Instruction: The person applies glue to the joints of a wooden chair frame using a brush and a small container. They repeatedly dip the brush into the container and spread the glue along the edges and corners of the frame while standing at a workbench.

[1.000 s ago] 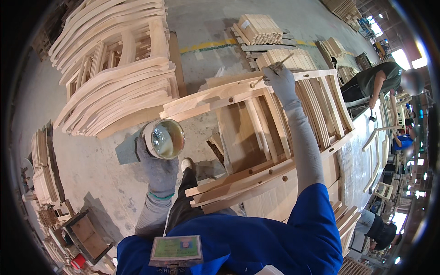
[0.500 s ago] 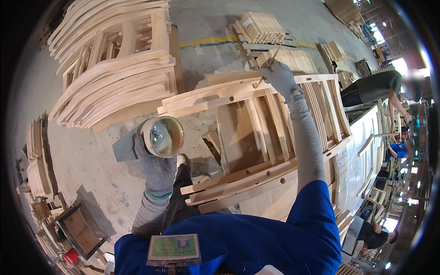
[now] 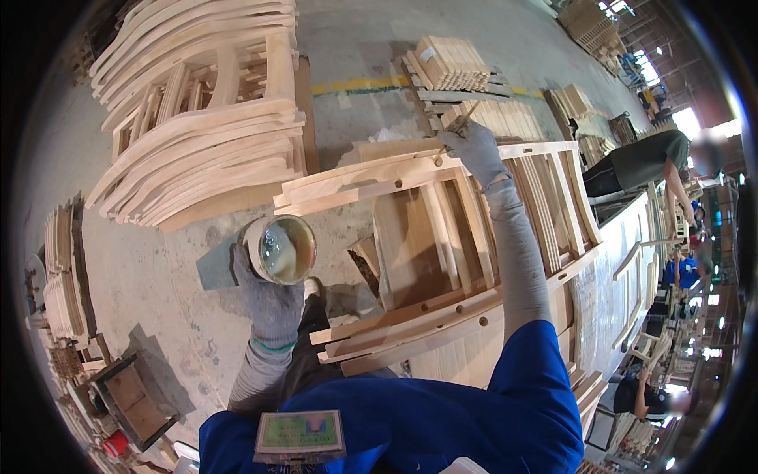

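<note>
My left hand [image 3: 270, 304], in a grey glove, is closed around a round tub [image 3: 254, 246] of cloudy, whitish liquid. The tub is off to the left of a curved wooden rail [image 3: 339, 192]. My right hand [image 3: 476, 150], gloved too, pinches a thin stick [image 3: 471, 112] over the far rails. The stick's lower end meets the top of a rail, where a hole seems to be. These rails belong to pale wooden frames with slats [image 3: 442, 229], lying side by side before me. Round holes show along the near rail [image 3: 418, 317].
A tall stack of curved wooden parts [image 3: 197, 150] stands at the far left. Bundled wood pieces [image 3: 450, 63] sit on a pallet beyond the frames. A dark-edged box [image 3: 134, 399] rests at the lower left. A person [image 3: 643, 162] bends over a pale worktable [image 3: 616, 268] at the right.
The whole view has shifted slightly, so the frames sit lower in the picture. My right hand and stick have moved a little left; the stick still meets the far rail. The tub remains held.
</note>
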Demonstrator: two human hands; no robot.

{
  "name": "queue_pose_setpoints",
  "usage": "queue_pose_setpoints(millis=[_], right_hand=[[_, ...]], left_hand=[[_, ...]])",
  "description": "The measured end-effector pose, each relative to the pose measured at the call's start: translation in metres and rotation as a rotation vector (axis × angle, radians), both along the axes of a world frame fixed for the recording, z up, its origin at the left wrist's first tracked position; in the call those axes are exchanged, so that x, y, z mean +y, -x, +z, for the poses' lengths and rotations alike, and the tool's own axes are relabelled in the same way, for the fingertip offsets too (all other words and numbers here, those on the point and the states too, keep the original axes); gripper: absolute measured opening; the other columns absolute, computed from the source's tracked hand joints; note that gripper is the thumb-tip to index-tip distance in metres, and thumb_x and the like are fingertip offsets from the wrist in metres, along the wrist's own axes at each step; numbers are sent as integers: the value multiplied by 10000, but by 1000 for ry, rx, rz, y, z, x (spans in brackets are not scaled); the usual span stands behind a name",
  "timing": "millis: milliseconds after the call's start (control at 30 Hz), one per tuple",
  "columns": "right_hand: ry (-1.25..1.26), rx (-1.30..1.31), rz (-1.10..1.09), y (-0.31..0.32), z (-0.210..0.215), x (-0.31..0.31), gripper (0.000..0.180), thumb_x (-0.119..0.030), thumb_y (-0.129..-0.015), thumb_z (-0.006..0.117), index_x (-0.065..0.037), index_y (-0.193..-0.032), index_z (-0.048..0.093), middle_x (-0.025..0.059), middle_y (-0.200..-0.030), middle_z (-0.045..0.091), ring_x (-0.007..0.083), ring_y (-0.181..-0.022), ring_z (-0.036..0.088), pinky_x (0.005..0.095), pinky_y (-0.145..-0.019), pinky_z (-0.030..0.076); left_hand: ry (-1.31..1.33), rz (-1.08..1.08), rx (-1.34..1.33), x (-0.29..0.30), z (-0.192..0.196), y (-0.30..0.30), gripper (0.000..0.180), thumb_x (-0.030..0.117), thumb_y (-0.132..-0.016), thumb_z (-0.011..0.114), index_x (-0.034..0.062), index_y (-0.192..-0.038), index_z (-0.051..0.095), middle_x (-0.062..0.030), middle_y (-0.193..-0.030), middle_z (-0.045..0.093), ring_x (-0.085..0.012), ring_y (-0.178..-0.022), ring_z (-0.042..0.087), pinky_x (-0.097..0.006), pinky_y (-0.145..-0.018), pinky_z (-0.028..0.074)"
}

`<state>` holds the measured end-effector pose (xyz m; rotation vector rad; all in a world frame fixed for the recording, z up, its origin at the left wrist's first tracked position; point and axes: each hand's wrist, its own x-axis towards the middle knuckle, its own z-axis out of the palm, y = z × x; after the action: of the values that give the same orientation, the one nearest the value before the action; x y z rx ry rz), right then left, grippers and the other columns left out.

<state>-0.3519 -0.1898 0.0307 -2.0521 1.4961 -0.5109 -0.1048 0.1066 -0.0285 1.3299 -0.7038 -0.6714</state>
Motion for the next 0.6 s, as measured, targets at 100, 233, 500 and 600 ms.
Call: queue_pose_setpoints(millis=[100, 233, 500, 600], right_hand=[[41, -16, -6, 5, -3, -1, 316, -306, -765, 636, -15, -887, 635, 141, -700, 638, 295, -706, 631, 379, -689, 484], [118, 121, -32, 4, -6, 0, 325, -304, -760, 657, 3, -864, 631, 125, -672, 635, 226, -631, 631, 339, -627, 486], [49, -302, -150, 21, 13, 26, 260, -233, -761, 679, 14, -830, 636, 62, -651, 626, 132, -607, 607, 265, -564, 472], [32, -485, -44, 25, 41, 70, 254, -228, -785, 671, 0, -893, 644, 65, -820, 651, 114, -782, 618, 248, -674, 487]], left_hand=[[-50, 28, -383, 11, -10, -5, 839, 171, -769, 714, -56, -1367, 171, -190, -1327, 378, -290, -1220, 394, -369, -1043, 293], [-68, 40, -756, 14, 13, -3, 816, 192, -768, 710, -61, -1352, 201, -195, -1315, 391, -286, -1206, 405, -372, -1037, 294], [-37, 22, -721, 32, 27, 11, 763, 114, -749, 725, -25, -1337, 259, -152, -1266, 429, -233, -1175, 438, -327, -1004, 344], [115, -68, -293, 32, 44, 25, 708, 58, -759, 703, 2, -1325, 283, -120, -1267, 411, -208, -1167, 436, -306, -989, 377]])
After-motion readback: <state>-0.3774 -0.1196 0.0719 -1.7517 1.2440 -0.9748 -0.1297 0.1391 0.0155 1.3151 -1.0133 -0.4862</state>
